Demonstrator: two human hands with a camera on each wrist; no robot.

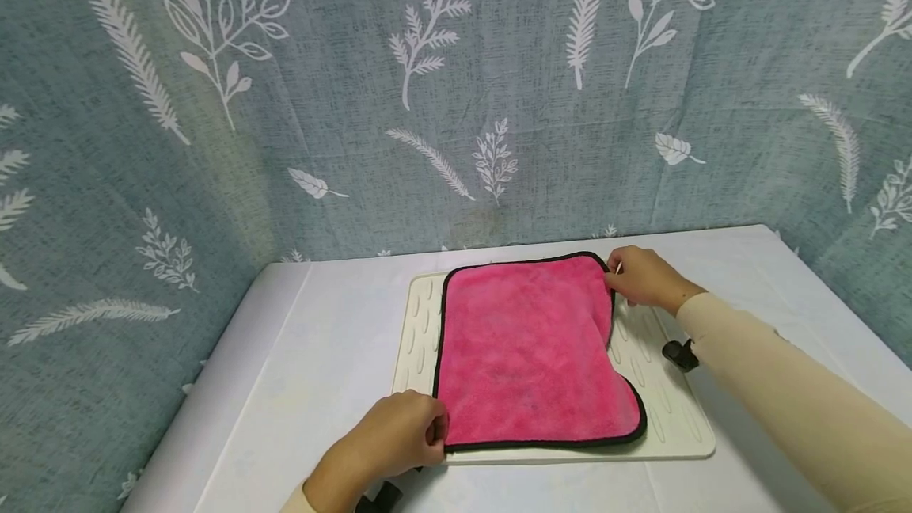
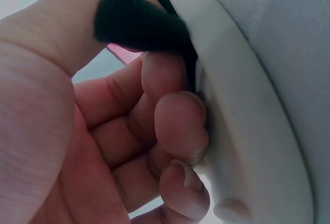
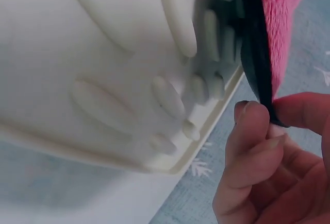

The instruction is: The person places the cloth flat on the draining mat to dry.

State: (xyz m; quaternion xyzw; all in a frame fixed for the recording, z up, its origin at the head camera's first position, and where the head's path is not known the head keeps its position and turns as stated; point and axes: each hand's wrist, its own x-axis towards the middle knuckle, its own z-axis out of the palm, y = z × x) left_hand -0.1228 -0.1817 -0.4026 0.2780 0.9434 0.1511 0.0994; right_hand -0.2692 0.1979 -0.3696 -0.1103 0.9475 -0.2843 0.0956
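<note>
A pink plush cloth point(image 1: 527, 347) with a black edging lies over a cream ridged mat point(image 1: 420, 339). At the cloth's near left corner my left hand point(image 1: 406, 430) pinches the black edge; the left wrist view shows that dark edging point(image 2: 142, 23) between thumb and fingers, close above the mat's rim. My right hand point(image 1: 644, 279) pinches the far right corner, and in the right wrist view the corner hangs raised over the mat point(image 3: 170, 100) between thumb and fingertips. Along its right side the cloth bends inward, while the near right corner lies rounded on the mat.
The mat rests on a table with a white cover point(image 1: 321, 347). Grey-green fabric with white leaf prints point(image 1: 342, 101) stands behind the table and along its left and right sides. Black wrist mounts show at the left wrist and beside the right sleeve point(image 1: 769, 370).
</note>
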